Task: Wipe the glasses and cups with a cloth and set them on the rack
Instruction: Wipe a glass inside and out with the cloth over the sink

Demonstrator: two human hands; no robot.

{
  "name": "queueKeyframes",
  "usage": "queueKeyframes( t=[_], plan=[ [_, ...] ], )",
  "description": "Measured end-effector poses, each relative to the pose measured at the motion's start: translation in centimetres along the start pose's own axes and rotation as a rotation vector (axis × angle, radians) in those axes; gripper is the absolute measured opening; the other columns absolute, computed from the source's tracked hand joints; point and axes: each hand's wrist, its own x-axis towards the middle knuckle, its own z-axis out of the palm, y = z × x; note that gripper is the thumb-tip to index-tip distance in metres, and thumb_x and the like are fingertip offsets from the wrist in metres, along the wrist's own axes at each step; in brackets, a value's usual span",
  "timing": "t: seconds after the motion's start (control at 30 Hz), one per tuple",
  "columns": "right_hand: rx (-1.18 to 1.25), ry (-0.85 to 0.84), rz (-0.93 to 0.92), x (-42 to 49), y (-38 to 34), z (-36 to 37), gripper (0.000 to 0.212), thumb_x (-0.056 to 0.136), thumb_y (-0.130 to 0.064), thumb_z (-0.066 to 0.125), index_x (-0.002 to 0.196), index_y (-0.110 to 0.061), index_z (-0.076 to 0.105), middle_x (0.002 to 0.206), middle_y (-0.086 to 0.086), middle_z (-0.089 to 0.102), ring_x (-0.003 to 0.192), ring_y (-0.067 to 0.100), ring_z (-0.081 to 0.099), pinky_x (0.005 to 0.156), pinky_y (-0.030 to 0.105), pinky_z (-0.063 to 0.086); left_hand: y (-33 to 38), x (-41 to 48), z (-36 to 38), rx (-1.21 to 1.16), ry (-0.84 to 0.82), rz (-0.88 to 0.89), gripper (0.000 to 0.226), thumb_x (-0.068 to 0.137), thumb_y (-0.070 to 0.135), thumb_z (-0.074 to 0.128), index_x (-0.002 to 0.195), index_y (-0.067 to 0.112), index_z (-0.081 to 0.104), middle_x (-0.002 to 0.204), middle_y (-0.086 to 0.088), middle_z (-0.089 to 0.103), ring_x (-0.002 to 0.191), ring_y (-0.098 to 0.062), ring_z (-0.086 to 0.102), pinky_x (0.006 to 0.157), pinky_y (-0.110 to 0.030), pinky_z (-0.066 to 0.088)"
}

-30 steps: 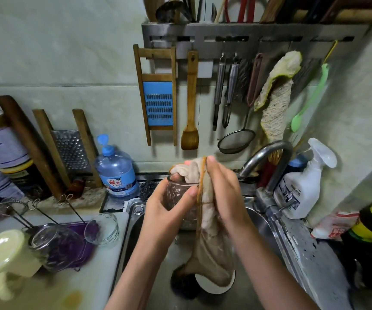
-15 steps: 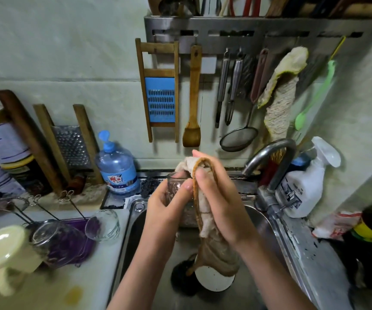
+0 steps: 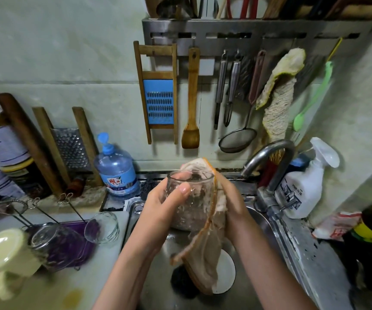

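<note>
2 hands meet over the sink (image 3: 136, 209). Nearest, the loose tail of the cloth (image 3: 205, 253) hangs toward a white dish (image 3: 227, 265) in the basin. Just above, the left hand (image 3: 169, 206) is wrapped round a clear glass (image 3: 187, 193), thumb across its near side, mouth tilted up. The right hand (image 3: 234, 204) clasps the cloth's upper part against the glass's far right side.

I judge this to be the wiping step, with 1 glass in hand. The next move calls for carrying it left to the wire rack (image 3: 74, 209) on the counter, where a small glass (image 3: 101, 227) and a larger glass (image 3: 53, 240) lie beside a cream mug (image 3: 4, 253). Farther back, the faucet (image 3: 272, 153) arches over the basin.
</note>
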Motion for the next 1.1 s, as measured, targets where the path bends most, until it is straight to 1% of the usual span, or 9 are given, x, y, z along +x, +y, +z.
queueKeyframes(
  t=[0.13,0.3,0.4,0.5,0.63,0.73,0.83,1.0,1.1],
  plan=[
    [-0.06,0.013,0.022,0.9,-0.1,0.1,0.037,0.086,-0.034,0.051,0.076,-0.007,0.073,0.078,0.012,0.07,0.074,0.02,0.068,0.077,0.028,0.054,0.1,-0.1,-0.3,-0.11,-0.085,-0.092,0.088,0.045,0.062,0.087,0.114,0.009,0.07,0.109,-0.016,0.071,0.105,-0.032,0.066,0.087,-0.041,0.056],
    [-0.298,0.154,-0.108,1.6,-0.1,-0.8,0.027,0.098,-0.023,0.049,0.081,-0.01,0.064,0.056,-0.003,0.066,0.049,0.004,0.063,0.05,0.011,0.048,0.0,-0.7,-0.7,-0.162,-0.221,-0.169,0.066,0.05,0.063,0.084,0.102,0.022,0.078,0.106,-0.01,0.074,0.099,-0.02,0.07,0.079,-0.031,0.057],
    [-0.337,0.234,-0.105,1.6,-0.3,-0.7,0.027,0.097,-0.025,0.053,0.076,-0.012,0.064,0.055,-0.003,0.062,0.043,0.002,0.058,0.046,0.009,0.046,-0.1,-0.7,-0.5,-0.176,-0.159,-0.23,0.061,0.065,0.059,0.074,0.106,0.013,0.075,0.112,-0.017,0.071,0.105,-0.026,0.068,0.083,-0.035,0.057],
    [-0.335,0.32,-0.202,1.8,0.1,-0.7,0.033,0.098,-0.026,0.052,0.074,-0.007,0.064,0.052,-0.001,0.056,0.041,0.004,0.054,0.046,0.011,0.044,0.3,-0.8,0.0,-0.086,-0.025,-0.245,0.077,0.071,0.06,0.069,0.12,0.002,0.06,0.118,-0.022,0.067,0.11,-0.035,0.065,0.094,-0.048,0.053],
    [-0.558,0.421,-0.466,2.2,1.1,-1.3,0.052,0.099,-0.037,0.047,0.058,-0.005,0.051,0.048,-0.001,0.047,0.047,0.012,0.045,0.049,0.024,0.039,-0.3,-0.8,0.2,0.023,0.076,-0.178,0.062,0.06,0.041,0.084,0.107,0.011,0.058,0.094,-0.008,0.072,0.084,-0.019,0.071,0.067,-0.029,0.057],
    [-0.621,0.435,-0.545,2.0,0.8,-1.3,0.055,0.101,-0.035,0.045,0.049,-0.018,0.036,0.041,-0.012,0.038,0.042,0.007,0.036,0.047,0.023,0.031,-0.8,-1.0,0.2,0.076,0.035,-0.152,0.059,0.056,0.028,0.08,0.109,0.017,0.057,0.083,0.003,0.076,0.077,-0.009,0.072,0.062,-0.022,0.055],
    [-0.68,0.444,-0.489,1.9,0.3,-1.5,0.054,0.101,-0.035,0.046,0.05,-0.016,0.036,0.037,-0.012,0.033,0.037,0.004,0.033,0.046,0.023,0.029,-0.9,-1.1,0.2,0.115,-0.001,-0.121,0.07,0.05,0.029,0.086,0.112,0.018,0.056,0.088,0.004,0.077,0.082,-0.008,0.072,0.064,-0.018,0.054],
    [-0.253,0.498,-0.242,2.1,-0.5,-1.3,0.042,0.097,-0.036,0.053,0.066,-0.009,0.064,0.051,-0.002,0.061,0.051,0.01,0.059,0.056,0.019,0.049,-1.0,-0.9,0.2,-0.058,0.068,-0.158,0.08,0.048,0.04,0.082,0.117,0.006,0.062,0.105,-0.019,0.072,0.093,-0.03,0.071,0.08,-0.041,0.058],
    [-0.022,0.526,-0.264,2.0,-0.4,-1.2,0.04,0.097,-0.039,0.052,0.074,-0.01,0.066,0.055,0.0,0.066,0.051,0.01,0.064,0.056,0.02,0.053,-1.3,-0.9,0.4,-0.174,0.072,-0.17,0.069,0.055,0.041,0.078,0.111,0.002,0.067,0.106,-0.024,0.07,0.095,-0.035,0.068,0.087,-0.047,0.055]
  ],
)
